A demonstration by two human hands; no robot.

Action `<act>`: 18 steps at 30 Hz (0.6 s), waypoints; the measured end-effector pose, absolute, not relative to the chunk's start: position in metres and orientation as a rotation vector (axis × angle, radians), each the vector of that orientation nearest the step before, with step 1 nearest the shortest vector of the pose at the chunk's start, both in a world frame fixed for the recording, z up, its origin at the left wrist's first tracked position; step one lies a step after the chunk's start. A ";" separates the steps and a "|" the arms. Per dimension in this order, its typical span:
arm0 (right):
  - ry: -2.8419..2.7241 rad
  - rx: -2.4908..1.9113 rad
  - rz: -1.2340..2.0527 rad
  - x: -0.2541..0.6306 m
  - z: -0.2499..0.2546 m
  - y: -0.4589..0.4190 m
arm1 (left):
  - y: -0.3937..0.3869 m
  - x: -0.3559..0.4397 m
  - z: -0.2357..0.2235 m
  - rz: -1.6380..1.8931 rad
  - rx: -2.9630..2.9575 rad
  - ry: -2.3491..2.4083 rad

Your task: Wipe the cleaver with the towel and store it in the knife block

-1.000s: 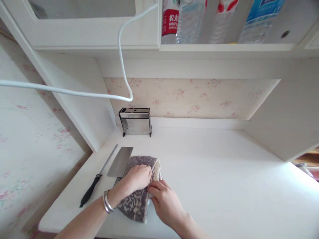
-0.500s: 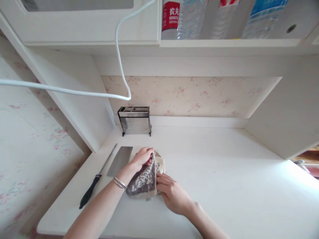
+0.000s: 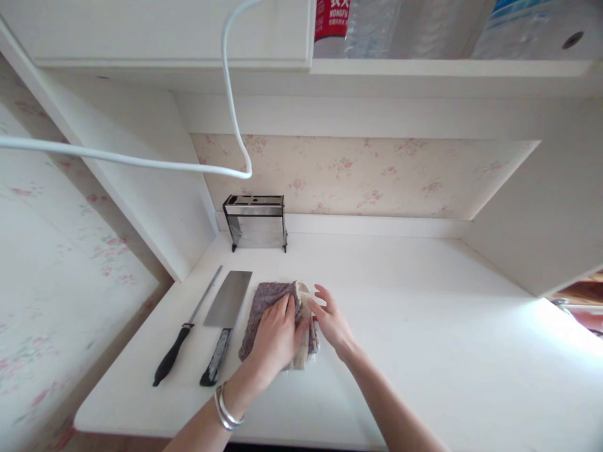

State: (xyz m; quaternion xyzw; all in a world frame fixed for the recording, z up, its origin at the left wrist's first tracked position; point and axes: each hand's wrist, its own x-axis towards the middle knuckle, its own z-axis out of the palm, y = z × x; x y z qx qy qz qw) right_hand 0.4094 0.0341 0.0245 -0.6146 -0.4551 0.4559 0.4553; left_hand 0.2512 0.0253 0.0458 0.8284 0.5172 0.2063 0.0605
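A brown and cream patterned towel (image 3: 269, 301) lies folded on the white counter. My left hand (image 3: 279, 329) rests on top of it, fingers stretched out along the fold and thumb out to the right. At the towel's right edge is my right hand (image 3: 332, 317), its fingers apart and its thumb side close to the cloth; whether it touches cannot be told. Left of the towel lies a cleaver (image 3: 229, 301) with a dark, worn handle. Beside that is a sharpening steel (image 3: 181, 342) with a black handle.
A black-framed metal and clear-sided holder (image 3: 257, 229) stands at the back left of the counter (image 3: 414, 351). A white cable (image 3: 188, 167) hangs across the upper left. Bottles (image 3: 332, 19) stand on the shelf above. Side panels bound the counter left and right.
My left hand has let go of the raised towel corner and now lies flat on the cloth, which is folded over. My right hand has shifted up and right. The cleaver's handle has come into view.
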 end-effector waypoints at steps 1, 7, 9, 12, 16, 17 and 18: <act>-1.156 -1.517 1.131 0.405 0.023 0.041 | 0.020 0.252 0.042 0.588 2.547 1.562; -1.359 -1.518 1.037 0.386 0.012 0.053 | -0.006 0.239 0.051 0.685 2.613 1.693; -1.385 -1.576 0.892 0.384 0.013 0.043 | -0.017 0.230 0.059 0.635 2.555 1.788; -1.483 -1.591 0.672 0.379 0.025 0.027 | -0.033 0.219 0.061 0.518 2.505 1.765; -1.538 -1.554 0.891 0.368 0.042 0.022 | -0.043 0.213 0.050 0.489 2.512 1.763; -1.529 -1.558 0.961 0.366 0.044 0.024 | -0.043 0.213 0.049 0.484 2.508 1.755; -1.530 -1.549 1.013 0.364 0.045 0.026 | -0.043 0.212 0.049 0.485 2.496 1.741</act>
